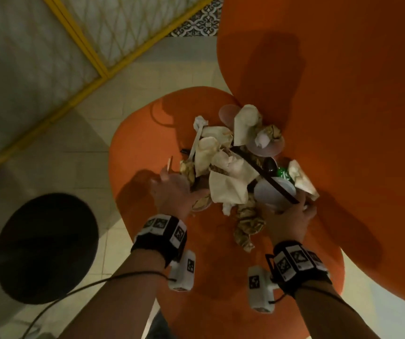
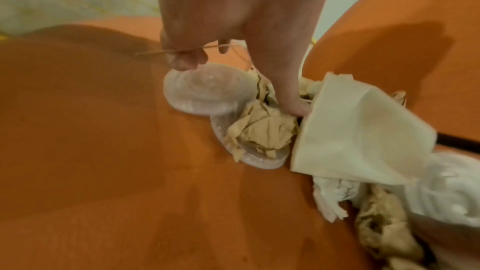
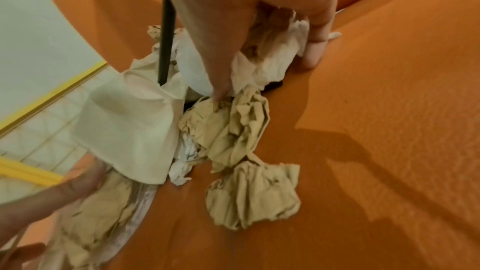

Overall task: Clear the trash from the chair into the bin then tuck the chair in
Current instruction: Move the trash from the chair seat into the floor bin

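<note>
A heap of trash (image 1: 235,165) is piled on the seat of an orange chair (image 1: 147,133), pushed up against the backrest (image 1: 343,106). Crumpled brown paper (image 3: 249,194), a cream napkin (image 2: 361,137), clear plastic lids (image 2: 207,93), a white cup (image 1: 273,192), a long black straw (image 1: 267,174) and a green-printed item are seen in it.

The left hand (image 1: 172,192) is set at the left edge of the heap; a thin wooden stick (image 2: 182,50) is pinched in its curled fingers (image 2: 189,61), and the thumb is pressed down into the brown paper beside a lid.

The right hand (image 1: 289,218) is laid on the right edge, its fingers (image 3: 317,48) curled round white tissue and the cup, the thumb stretched down into the papers.

A round black base (image 1: 45,245) is seen on the tiled floor to the left.
</note>
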`<state>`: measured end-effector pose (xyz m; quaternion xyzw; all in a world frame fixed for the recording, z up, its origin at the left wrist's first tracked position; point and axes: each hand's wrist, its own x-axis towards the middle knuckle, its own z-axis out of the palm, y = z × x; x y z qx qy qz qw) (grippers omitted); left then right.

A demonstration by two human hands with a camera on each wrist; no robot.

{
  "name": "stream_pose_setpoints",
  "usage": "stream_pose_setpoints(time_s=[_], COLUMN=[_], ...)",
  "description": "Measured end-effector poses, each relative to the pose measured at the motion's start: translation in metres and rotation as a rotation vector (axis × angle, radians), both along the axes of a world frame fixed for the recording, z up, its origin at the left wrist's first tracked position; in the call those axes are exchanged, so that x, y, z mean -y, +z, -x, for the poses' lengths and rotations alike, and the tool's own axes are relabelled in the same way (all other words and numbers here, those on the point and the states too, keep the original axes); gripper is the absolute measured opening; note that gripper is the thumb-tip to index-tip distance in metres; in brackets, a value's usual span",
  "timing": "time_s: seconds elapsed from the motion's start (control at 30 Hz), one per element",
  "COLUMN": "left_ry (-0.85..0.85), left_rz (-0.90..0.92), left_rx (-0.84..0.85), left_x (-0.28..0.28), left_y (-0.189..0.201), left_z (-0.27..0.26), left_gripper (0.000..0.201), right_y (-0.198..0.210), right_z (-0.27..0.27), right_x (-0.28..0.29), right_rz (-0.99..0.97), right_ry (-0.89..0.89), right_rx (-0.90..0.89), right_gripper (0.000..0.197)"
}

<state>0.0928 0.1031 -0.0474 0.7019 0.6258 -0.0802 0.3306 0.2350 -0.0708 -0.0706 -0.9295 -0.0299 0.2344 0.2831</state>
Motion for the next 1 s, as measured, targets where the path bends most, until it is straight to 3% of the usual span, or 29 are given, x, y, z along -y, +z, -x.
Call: stream_pose_setpoints(time_s=[0.03, 0.1, 0.27, 0.43, 0.57, 0.73, 0.87, 1.0], left_ry=[0.105, 0.067, 0.035, 0.039, 0.138, 0.199, 0.337, 0.152], left_rz=[0.062, 0.037, -0.127, -0.186, -0.093, 0.002, 0.01, -0.022], left_rx=[0.032, 0.012, 0.077, 0.062, 0.185, 0.257, 0.368, 0.223], left_x=[-0.005, -0.006, -0.006, -0.005, -0.01, -0.007, -0.015, -0.037], left_y=[-0.007, -0.017, -0.029, -0.023, -0.013, -0.003, 0.005, 0.006], left_z=[0.001, 0.005, 0.014, 0.009, 0.003, -0.003, -0.005, -0.022], left_gripper=[0.107, 0.111, 0.077, 0.065, 0.073, 0.086, 0.096, 0.09], right_y=[0.0, 0.001, 0.004, 0.008, 0.011, 0.034, 0.029, 0.018], right_z=[0.0, 0.001, 0.008, 0.028, 0.046, 0.061, 0.066, 0.067], right_x=[-0.001, -0.001, 0.006, 0.01, 0.011, 0.009, 0.005, -0.004], right_rz=[-0.03, -0.035, -0.049, -0.109, -0.206, -0.411, -0.329, -0.1], right_ry=[-0.042, -0.116, -0.241, -0.315, -0.416, -0.604, -0.518, -0.301], right_rx=[0.0, -0.012, -0.002, 0.003, -0.034, -0.289, -0.423, -0.343], right_gripper=[0.087, 0.081, 0.064, 0.036, 0.018, 0.007, 0.006, 0.064])
